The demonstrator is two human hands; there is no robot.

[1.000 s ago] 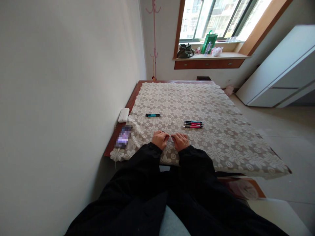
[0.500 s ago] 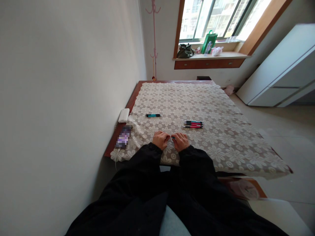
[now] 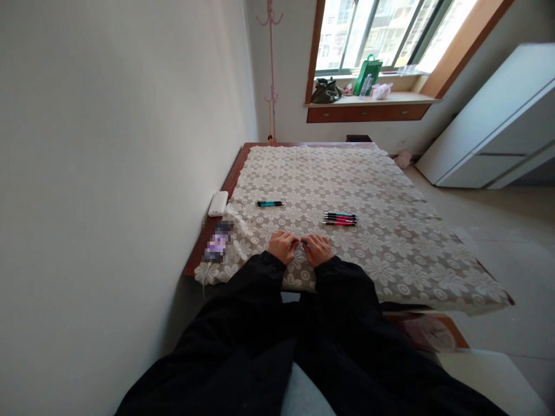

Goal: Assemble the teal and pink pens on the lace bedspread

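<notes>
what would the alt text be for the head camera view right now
A person in black sleeves rests the left hand and right hand close together on a lace-covered table, working a small pen-like object between them. Beyond lie a teal pen and a bunch of red and teal pens.

tablecloth (image 3: pixel 347 185): matt floral lace cloth; table edge (image 3: pixel 236 164): glossy wood; pens (image 3: pixel 340 219): glossy plastic

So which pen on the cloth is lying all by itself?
The teal pen, alone toward the wall side; the other pens lie bunched together to its right.
</notes>
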